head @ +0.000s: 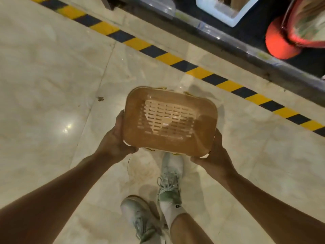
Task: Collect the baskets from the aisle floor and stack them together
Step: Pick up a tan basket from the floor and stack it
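Observation:
An orange-brown plastic basket [169,120] with a slotted bottom is held up in front of me, above the floor, seen from straight above. Yellow handle parts show at its far and near edges. My left hand [117,140] grips its left rim, thumb at the near corner. My right hand [215,154] grips its right near corner. No other basket is in view.
Beige marble floor tiles [52,85] lie all round. A yellow-and-black hazard stripe [175,59] runs diagonally from top left to right. Beyond it stands a dark shelf base [246,55] with a white bin [226,9] and red goods [284,43]. My feet in white sneakers [168,175] stand below the basket.

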{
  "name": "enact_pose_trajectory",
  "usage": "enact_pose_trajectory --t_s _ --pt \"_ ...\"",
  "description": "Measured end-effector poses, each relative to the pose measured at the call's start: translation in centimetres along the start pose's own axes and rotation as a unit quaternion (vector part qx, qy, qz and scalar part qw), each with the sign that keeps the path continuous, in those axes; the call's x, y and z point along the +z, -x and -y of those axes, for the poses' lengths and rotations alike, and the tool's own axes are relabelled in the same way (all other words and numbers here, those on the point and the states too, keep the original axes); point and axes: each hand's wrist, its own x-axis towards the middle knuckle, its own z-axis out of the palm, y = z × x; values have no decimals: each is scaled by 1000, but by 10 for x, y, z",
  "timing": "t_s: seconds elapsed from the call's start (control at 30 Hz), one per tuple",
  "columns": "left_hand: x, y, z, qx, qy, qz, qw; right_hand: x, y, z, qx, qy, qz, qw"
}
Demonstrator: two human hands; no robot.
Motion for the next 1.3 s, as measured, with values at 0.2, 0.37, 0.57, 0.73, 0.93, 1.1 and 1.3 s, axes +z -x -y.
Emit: enact_pose_trajectory --t_s 0.2,0.37,0.57,0.73,0.93,1.1,1.3 --pt "-65 53 -66 26 -9 -11 1000 -43 80 53 18 -61 -5 998" --pt "-139 133 -157 63 7 -21 998 -98 178 123 -49 -103 -15 993" --pt "-223 253 -267 130 17 -51 990 -178 316 225 -150 -142 -23 978" --pt "-265 357 -344 188 43 -73 978 -227 443 278 -213 -150 -51 964" --pt "-286 473 -398 231 50 -33 971 -244 588 287 -227 -181 -84 953" --pt "-272 517 -431 241 21 14 970 -257 659 259 -213 -201 -130 947" --pt "-228 542 -486 255 22 33 966 -295 706 217 -219 -227 -190 930"
